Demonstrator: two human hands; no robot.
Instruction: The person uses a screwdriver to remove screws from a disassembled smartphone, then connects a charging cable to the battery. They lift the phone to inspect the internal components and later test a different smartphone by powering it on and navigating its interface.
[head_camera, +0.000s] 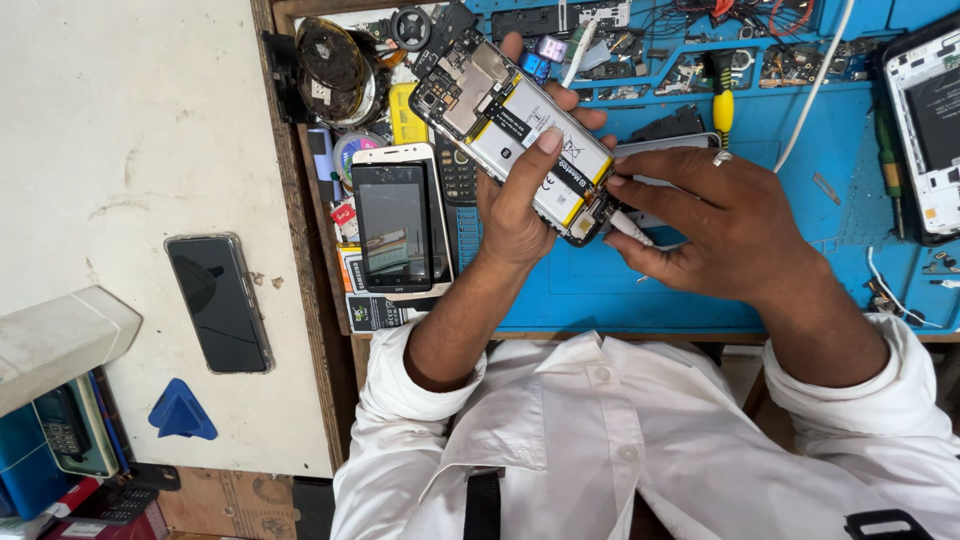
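An opened phone (510, 130), its back cover off, is gripped by the left hand (520, 195) above the blue mat (600, 290), its long axis running from upper left to lower right. At its lower-right end a white plug (630, 228) is pinched by the right hand (720, 220). Bare mat lies below; clutter crowds the far edge.

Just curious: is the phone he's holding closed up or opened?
Opened. The phone in the left hand has no back cover; its battery and circuit board show.
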